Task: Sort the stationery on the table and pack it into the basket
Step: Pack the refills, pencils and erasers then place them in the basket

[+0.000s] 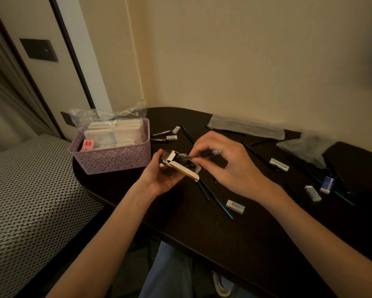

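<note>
A purple lattice basket (114, 160) stands at the table's left end, filled with white packs and a clear plastic wrapper. My left hand (161, 175) holds a small open cardboard box (184, 167) above the table, flaps spread. My right hand (226, 166) pinches a dark pen (202, 154) with its tip at the box's mouth. Loose on the dark table lie several white erasers, one (235, 206) near the front, a blue-sleeved eraser (327, 184) at the right, and several dark pencils (215, 196).
Two pens (160, 136) and two erasers lie just right of the basket. Clear plastic bags (245, 125) sit along the wall, and a dark case (357, 166) is at the right. A patterned cushion (30, 201) lies left of the table. My knee shows below the table edge.
</note>
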Demonstrator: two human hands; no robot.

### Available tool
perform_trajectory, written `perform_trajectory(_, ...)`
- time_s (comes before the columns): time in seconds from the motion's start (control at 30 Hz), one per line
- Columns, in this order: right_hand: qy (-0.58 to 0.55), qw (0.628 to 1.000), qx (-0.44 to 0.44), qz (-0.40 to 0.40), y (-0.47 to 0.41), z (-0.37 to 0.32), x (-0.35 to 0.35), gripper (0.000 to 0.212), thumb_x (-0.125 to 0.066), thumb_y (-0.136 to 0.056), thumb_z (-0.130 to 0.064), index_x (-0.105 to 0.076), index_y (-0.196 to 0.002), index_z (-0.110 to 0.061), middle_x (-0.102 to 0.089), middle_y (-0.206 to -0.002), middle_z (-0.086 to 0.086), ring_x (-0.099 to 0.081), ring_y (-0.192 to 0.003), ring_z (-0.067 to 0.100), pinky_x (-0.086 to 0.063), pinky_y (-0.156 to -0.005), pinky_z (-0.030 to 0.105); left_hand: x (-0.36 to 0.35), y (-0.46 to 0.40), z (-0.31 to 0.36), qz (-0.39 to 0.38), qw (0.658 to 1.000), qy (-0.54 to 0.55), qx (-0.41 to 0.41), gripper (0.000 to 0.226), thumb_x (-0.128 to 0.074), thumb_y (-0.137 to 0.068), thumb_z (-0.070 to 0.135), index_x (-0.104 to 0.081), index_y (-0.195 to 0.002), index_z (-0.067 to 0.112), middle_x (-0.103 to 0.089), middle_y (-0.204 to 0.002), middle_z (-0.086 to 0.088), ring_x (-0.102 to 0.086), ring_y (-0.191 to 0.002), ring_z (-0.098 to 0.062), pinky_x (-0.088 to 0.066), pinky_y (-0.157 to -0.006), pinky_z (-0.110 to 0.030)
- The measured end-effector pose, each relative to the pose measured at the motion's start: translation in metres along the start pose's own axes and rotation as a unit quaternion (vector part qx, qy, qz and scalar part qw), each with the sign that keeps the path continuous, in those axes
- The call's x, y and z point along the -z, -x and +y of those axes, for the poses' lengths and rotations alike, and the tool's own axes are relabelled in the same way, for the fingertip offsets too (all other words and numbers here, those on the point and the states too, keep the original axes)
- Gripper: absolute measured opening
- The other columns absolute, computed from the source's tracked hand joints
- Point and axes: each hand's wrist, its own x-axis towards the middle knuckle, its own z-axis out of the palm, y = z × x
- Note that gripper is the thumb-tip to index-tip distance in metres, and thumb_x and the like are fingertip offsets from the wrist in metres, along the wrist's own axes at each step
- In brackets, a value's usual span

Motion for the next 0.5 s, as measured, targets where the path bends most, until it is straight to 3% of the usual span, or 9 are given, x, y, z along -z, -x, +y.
perform_trajectory(0.2, 0.100, 0.993, 0.046, -0.042, -0.0012, -0.0044, 0.0045, 0.015, -0.054, -0.093, -0.011, -0.061, -0.105, -0.008, -0.055, -0.110, 0.001, -0.056, -0.100, 0.010, -0.051, -0.082, 0.032, -0.0034, 0.0001, -0.0004, -0.012, 1.000, -0.014, 0.021, 0.043, -0.057, -0.093, 0.042, -0.061, -0.118, 0.007, -0.068, -0.094, -0.024, -0.069, -0.080, -0.037, -0.055, -0.066, -0.048)
perform_trajectory(0.37, 0.153, 0.982, 0.049, -0.101, -0.0024, -0.0089, 0.0060, 0.024, -0.045, -0.095, -0.023, -0.059, -0.111, -0.012, -0.053, -0.115, 0.000, -0.054, -0.098, 0.008, -0.047, -0.082, 0.030, -0.0032, -0.0036, -0.0007, -0.029, 0.998, -0.022, 0.042, 0.049, -0.056, -0.093, 0.043, -0.058, -0.129, 0.010, -0.069, -0.097, -0.023, -0.071, -0.077, -0.038, -0.059, -0.060, -0.047)
perform_trajectory(0.5, 0.120, 0.989, 0.025, -0.085, -0.0020, -0.0039, 0.0008, 0.025, -0.050, -0.095, -0.021, -0.062, -0.115, -0.011, -0.051, -0.114, -0.001, -0.052, -0.098, 0.006, -0.046, -0.085, 0.028, -0.0045, -0.0020, -0.0015, -0.039, 0.998, -0.023, 0.052, 0.049, -0.056, -0.093, 0.043, -0.058, -0.130, 0.011, -0.069, -0.096, -0.022, -0.072, -0.073, -0.036, -0.057, -0.054, -0.043)
